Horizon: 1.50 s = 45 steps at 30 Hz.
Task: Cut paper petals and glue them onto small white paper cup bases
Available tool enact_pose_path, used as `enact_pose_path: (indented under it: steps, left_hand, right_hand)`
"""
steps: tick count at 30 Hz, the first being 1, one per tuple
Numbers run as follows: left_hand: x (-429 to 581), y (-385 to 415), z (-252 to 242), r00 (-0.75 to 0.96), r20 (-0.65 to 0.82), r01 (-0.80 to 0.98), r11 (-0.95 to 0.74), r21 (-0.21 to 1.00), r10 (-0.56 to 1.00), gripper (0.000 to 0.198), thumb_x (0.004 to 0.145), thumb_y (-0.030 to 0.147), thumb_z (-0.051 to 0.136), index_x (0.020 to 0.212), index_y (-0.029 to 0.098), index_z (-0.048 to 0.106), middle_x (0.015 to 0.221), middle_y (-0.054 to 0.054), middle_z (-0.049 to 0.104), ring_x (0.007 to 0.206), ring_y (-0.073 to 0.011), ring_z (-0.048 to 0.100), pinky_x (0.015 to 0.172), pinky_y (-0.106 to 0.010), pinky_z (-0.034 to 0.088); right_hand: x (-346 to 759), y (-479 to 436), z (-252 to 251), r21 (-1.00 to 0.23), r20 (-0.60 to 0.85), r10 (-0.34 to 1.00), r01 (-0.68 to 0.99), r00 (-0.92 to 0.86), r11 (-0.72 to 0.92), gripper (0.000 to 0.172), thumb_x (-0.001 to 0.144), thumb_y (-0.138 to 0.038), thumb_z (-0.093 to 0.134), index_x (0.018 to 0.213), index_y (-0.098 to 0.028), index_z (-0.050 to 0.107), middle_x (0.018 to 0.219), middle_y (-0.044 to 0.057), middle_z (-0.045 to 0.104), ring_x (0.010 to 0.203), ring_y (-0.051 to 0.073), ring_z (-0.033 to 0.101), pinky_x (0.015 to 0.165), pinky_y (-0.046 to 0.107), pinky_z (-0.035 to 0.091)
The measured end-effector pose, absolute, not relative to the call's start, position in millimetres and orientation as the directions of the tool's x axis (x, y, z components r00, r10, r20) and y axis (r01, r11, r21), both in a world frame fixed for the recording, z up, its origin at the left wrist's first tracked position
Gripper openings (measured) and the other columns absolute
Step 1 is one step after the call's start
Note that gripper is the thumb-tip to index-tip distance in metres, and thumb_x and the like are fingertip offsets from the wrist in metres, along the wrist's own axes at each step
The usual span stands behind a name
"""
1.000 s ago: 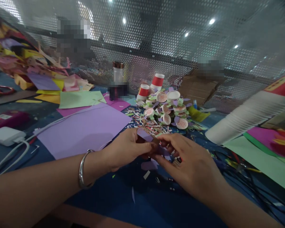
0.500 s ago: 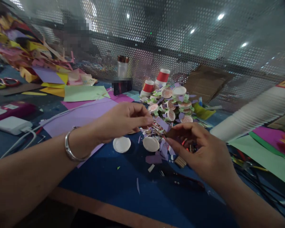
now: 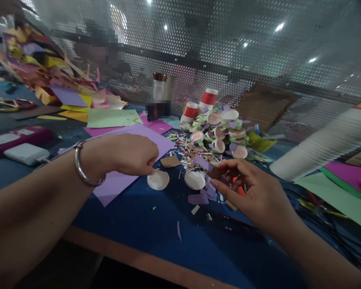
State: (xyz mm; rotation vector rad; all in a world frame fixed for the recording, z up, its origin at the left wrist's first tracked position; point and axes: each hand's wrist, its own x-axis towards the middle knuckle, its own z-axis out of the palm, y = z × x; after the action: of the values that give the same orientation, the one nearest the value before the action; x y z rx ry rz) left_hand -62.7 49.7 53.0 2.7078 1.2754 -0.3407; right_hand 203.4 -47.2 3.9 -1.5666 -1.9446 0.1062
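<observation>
Touching a white disc (image 3: 158, 180), your left hand (image 3: 129, 153) curls its fingers; whether they grip it, I cannot tell. Your right hand (image 3: 254, 188) pinches a purple strip (image 3: 203, 163) between its fingers, a second disc (image 3: 195, 180) just left of them.

Your left hand (image 3: 129, 153), fingers curled, reaches a white disc (image 3: 159, 181) at its rim. Your right hand (image 3: 254, 188) pinches a purple strip (image 3: 204, 163) near another white disc (image 3: 195, 181); paper scraps (image 3: 195, 150) beyond.

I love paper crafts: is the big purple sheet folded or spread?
Spread: the sheet lies flat, partly hidden by the left hand.
</observation>
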Motion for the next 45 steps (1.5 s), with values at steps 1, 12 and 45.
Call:
enact_pose_path:
  steps: [1,12,45]
  left_hand:
    - [-62,50,53,0.613,-0.278,0.771,-0.637,0.005,0.74,0.02,0.083,0.031,0.057,0.073,0.018,0.068,0.071,-0.006,0.068,0.06,-0.0181,0.054,0.057,-0.032,0.026]
    - [-50,57,48,0.745,0.03,0.654,-0.739,0.164,0.666,0.018,0.081,0.026,0.057,0.065,0.02,0.049,0.06,0.002,0.054,0.053,-0.0126,0.043,0.054,-0.03,0.025]
    - [5,20,3,0.704,-0.036,-0.141,0.189,0.972,0.709,0.032,0.069,0.003,0.075,0.098,0.013,0.064,0.091,-0.003,0.068,0.086,-0.0133,0.063,0.079,-0.025,0.047]
  right_hand:
    - [204,-47,3,-0.427,0.417,0.903,0.855,-0.103,0.295,0.024,0.084,-0.038,0.074,0.102,-0.023,0.068,0.086,0.003,0.071,0.068,0.018,0.066,0.056,0.028,0.053]
    - [208,-49,2,-0.389,0.454,0.877,0.852,-0.154,0.351,0.022,0.086,-0.035,0.074,0.105,-0.024,0.067,0.091,0.002,0.072,0.072,0.018,0.067,0.06,0.028,0.054]
    - [200,-49,-2,-0.346,0.566,0.815,0.86,-0.127,0.375,0.024,0.088,-0.034,0.074,0.108,-0.022,0.065,0.088,0.003,0.068,0.072,0.019,0.065,0.065,0.031,0.053]
